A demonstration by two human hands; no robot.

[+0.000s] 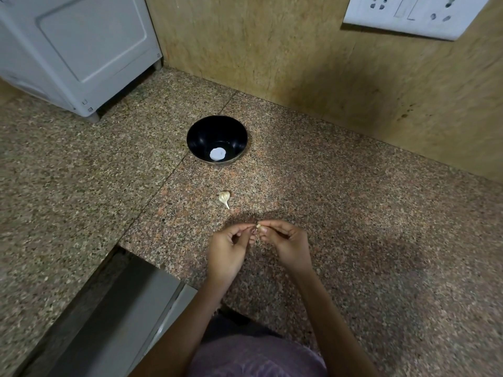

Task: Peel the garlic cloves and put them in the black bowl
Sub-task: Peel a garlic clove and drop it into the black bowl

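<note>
Head view: left hand (228, 250) and right hand (287, 244) meet at the fingertips, both pinching a small pale garlic clove (260, 228) above the speckled granite counter (353, 213). The round black bowl (201, 131) stands farther off, slightly left, nearer the left hand. A loose white garlic clove (224, 197) lies between them.

Single head view, looking steeply down, close over countertop (353, 213)
</note>
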